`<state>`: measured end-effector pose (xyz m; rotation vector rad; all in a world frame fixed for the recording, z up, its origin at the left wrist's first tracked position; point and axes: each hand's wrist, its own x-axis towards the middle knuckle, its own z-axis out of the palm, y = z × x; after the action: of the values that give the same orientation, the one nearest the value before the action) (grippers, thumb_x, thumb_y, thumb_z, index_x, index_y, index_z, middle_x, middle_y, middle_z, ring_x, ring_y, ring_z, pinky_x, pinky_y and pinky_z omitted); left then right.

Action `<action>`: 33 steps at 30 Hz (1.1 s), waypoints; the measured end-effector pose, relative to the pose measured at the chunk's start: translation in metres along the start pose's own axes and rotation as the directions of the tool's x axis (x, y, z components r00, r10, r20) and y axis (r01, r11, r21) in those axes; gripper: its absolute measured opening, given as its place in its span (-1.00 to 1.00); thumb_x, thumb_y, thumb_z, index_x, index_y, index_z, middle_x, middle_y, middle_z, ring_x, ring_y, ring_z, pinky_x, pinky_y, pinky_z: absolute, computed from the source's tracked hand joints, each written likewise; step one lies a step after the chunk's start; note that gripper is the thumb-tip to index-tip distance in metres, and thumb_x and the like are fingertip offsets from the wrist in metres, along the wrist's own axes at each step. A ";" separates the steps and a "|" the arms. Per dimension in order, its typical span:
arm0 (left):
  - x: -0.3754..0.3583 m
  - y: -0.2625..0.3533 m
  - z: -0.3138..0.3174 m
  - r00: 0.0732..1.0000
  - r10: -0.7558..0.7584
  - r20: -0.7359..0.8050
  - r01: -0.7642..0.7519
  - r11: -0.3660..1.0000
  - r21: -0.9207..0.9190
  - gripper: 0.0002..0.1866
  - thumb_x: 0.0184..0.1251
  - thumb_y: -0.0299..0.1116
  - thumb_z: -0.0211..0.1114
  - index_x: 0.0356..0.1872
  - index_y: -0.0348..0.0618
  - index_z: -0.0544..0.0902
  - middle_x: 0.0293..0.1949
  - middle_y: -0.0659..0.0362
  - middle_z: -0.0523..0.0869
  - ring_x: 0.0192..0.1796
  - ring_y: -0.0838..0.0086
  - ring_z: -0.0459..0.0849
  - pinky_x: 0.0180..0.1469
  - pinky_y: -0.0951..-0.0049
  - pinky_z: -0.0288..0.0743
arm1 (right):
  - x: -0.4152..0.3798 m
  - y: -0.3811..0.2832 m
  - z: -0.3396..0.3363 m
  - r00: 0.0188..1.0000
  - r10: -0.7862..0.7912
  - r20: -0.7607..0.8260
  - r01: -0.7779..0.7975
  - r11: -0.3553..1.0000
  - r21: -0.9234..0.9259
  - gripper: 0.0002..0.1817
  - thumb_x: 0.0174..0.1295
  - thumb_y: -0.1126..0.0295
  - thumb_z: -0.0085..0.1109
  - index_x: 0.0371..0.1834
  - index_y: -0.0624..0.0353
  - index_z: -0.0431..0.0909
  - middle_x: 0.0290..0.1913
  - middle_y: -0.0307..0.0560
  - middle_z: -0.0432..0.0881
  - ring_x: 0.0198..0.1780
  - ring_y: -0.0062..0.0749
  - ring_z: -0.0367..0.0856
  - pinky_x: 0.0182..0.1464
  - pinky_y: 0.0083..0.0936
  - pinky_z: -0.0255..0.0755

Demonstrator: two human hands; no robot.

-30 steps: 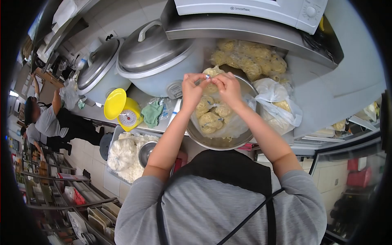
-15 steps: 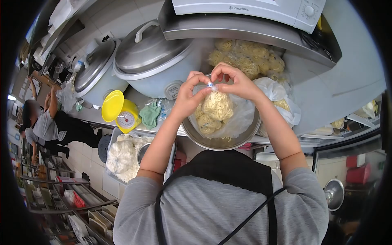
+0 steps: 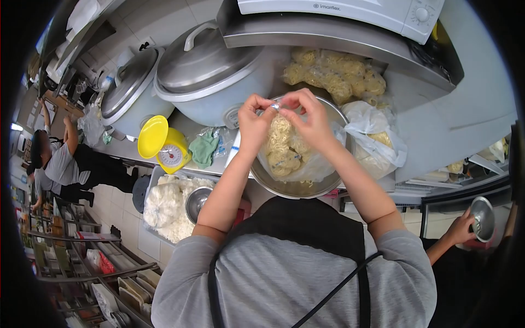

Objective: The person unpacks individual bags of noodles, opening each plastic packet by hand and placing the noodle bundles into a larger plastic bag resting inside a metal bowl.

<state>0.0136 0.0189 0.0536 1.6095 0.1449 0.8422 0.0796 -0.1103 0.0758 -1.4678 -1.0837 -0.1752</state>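
My left hand and my right hand meet over a large metal bowl. Their thumbs and fingertips are closed on the gathered neck of a clear plastic bag of yellow noodles, where a small white and blue bit shows. Noodles fill the bag's lower part, which hangs below my fingers. Beneath it in the bowl lie more bagged noodles and a loose sheet of translucent plastic.
Behind the bowl are several noodle bags; a white plastic bag sits to its right. Leftward stand two lidded cookers, a yellow scale, a green cloth and a rice tub. Another person's hand holds a metal bowl.
Both hands have shifted slightly up and left with the noodle bag's neck between them. At the far right another person's hand with a metal bowl has come into view.
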 end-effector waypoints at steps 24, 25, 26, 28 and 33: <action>-0.012 -0.025 0.012 0.891 -0.288 0.351 0.391 0.880 -0.270 -0.86 0.25 -0.49 0.12 -0.31 -0.28 0.64 -0.29 0.21 0.67 -0.26 0.64 0.56 -0.14 0.59 0.41 | -0.080 0.018 -0.089 0.241 0.754 0.611 0.250 0.560 -0.790 -0.74 -0.12 0.25 0.31 -0.33 0.06 0.64 -0.32 -0.16 0.62 -0.05 -0.29 0.49 0.18 -0.02 -0.04; -0.016 -0.027 0.022 0.890 -0.288 0.354 0.392 0.879 -0.272 -0.86 0.25 -0.49 0.12 -0.31 -0.28 0.64 -0.29 0.21 0.67 -0.26 0.64 0.56 -0.14 0.59 0.41 | -0.076 0.009 -0.092 0.371 0.702 0.607 0.292 0.532 -0.794 -0.79 -0.13 0.28 0.31 -0.38 0.04 0.65 -0.36 -0.17 0.61 -0.06 -0.27 0.48 0.18 -0.02 -0.04; -0.021 -0.030 0.032 0.817 -0.360 0.451 0.461 0.877 -0.134 -0.86 0.21 -0.51 0.13 -0.29 -0.27 0.64 -0.28 0.17 0.68 -0.26 0.57 0.58 -0.12 0.55 0.42 | -0.075 0.003 -0.095 0.497 0.632 0.595 0.331 0.495 -0.803 -0.83 -0.15 0.30 0.31 -0.43 0.02 0.66 -0.41 -0.17 0.60 -0.07 -0.25 0.48 0.19 -0.03 -0.03; -0.033 -0.072 0.052 0.678 -0.224 0.700 0.161 0.975 0.155 -0.82 0.13 -0.55 0.15 -0.25 -0.22 0.64 -0.25 0.10 0.68 -0.25 0.42 0.62 -0.11 0.46 0.44 | -0.076 0.005 -0.093 0.571 0.552 0.608 0.357 0.500 -0.789 -0.84 -0.18 0.38 0.24 -0.44 0.00 0.66 -0.43 -0.15 0.61 -0.11 -0.22 0.50 0.18 -0.03 -0.01; -0.047 -0.100 0.069 0.363 -0.290 0.885 -0.126 0.926 0.355 -0.71 -0.01 -0.59 0.17 -0.19 -0.16 0.64 -0.22 0.02 0.67 -0.23 0.21 0.63 -0.10 0.36 0.46 | -0.056 0.015 -0.091 0.533 0.522 0.666 0.408 0.531 -0.743 -0.81 -0.14 0.42 0.18 -0.38 -0.01 0.65 -0.43 -0.07 0.61 -0.13 -0.19 0.51 0.20 -0.04 -0.01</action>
<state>0.0559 -0.0377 -0.0560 2.2003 -0.4780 -0.3546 0.1023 -0.2130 0.0504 -2.7023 -1.9091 0.1597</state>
